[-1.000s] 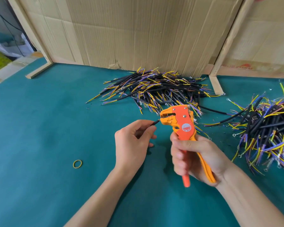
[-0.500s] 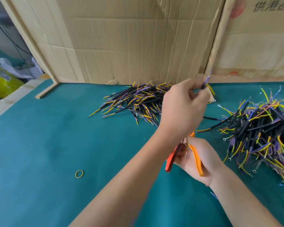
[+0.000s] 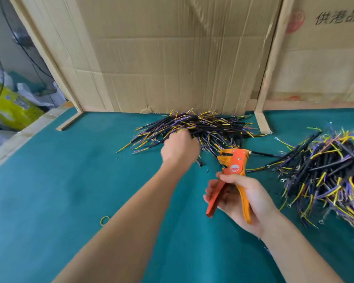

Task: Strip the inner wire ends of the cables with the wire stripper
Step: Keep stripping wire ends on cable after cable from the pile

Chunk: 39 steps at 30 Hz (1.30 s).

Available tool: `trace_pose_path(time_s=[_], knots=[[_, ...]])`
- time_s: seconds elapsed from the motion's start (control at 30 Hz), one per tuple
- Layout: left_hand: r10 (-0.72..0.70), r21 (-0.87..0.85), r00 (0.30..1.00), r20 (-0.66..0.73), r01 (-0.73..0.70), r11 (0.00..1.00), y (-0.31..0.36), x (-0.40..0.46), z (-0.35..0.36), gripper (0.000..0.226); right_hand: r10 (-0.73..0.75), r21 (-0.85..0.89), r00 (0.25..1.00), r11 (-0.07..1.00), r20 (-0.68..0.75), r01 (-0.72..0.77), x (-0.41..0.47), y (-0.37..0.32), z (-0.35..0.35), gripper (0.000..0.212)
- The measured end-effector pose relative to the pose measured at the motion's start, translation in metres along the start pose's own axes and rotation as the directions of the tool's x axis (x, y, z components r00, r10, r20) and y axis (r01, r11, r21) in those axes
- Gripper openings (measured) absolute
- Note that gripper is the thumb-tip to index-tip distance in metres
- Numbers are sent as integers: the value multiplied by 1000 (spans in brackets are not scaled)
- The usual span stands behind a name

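While the left hand (image 3: 179,148) reached into the near edge of the far cable pile (image 3: 194,127), its fingers were hidden behind the back of the hand and smeared by motion blur; whether it grasped a cable could not be told. Right hand (image 3: 240,198) gripped the wire stripper (image 3: 234,170) by its handles, thumb over the upper part, fingers curled round the orange-red handle, head pointing up and away. The stripper's handles were spread apart. It was held above the table (image 3: 49,190), between the two piles.

Containers: none seen. Cables lay loose in two heaps on the green table surface. Far pile sat against the cardboard panel (image 3: 172,58); the second cable pile (image 3: 331,172) lay at the right and was cut off by the frame edge. Both showed black jackets with yellow and purple inner wires; several ends in the right pile carried small ring terminals.

Writing: a round red-and-white emblem on the stripper's body, text too small to read. The right cardboard sheet (image 3: 325,58) bore black printed Chinese characters at the top, cut off by the frame, beside a faded red round stamp, illegible.

Other items: a yellow rubber band (image 3: 104,220) on the table near the left forearm; a short black offcut (image 3: 199,162) just below the left hand; wooden battens (image 3: 268,74) framing the cardboard. At the far left, beyond the table edge, a yellow-green package (image 3: 12,107) and white bags, blurred and partly cut off.
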<state>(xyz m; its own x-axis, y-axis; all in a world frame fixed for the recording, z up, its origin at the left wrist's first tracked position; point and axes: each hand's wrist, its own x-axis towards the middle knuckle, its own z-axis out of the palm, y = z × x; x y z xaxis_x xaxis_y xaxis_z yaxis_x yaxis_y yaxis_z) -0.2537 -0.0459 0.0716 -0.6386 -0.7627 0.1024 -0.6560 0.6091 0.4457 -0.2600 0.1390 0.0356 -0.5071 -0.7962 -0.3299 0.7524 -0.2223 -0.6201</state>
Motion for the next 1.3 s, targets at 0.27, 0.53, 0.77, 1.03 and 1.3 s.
trace_pose_path(time_s=[0.27,0.53,0.77,1.03,1.3], knots=[[-61,21,998,-26,62,998,-23,12,23,52,-11,-15,1000,1000,-7,11,0,0,-2,43],[-21,-69,999,-37,18,997,-31,15,15,20,-5,-4,1000,1000,6,5,3,-1,-2,50],[125,-379,988,-94,-151,913,-48,-62,14,36,3,-3,999,1000,45,-3,5,-1,-4,64],[212,-570,977,-24,-188,800,-73,-122,24,23,-85,-46,985,995,151,93,2,-6,-13,58],[343,-505,939,-10,-300,809,-76,-121,25,19,-240,-54,965,968,107,246,0,-32,-28,58]])
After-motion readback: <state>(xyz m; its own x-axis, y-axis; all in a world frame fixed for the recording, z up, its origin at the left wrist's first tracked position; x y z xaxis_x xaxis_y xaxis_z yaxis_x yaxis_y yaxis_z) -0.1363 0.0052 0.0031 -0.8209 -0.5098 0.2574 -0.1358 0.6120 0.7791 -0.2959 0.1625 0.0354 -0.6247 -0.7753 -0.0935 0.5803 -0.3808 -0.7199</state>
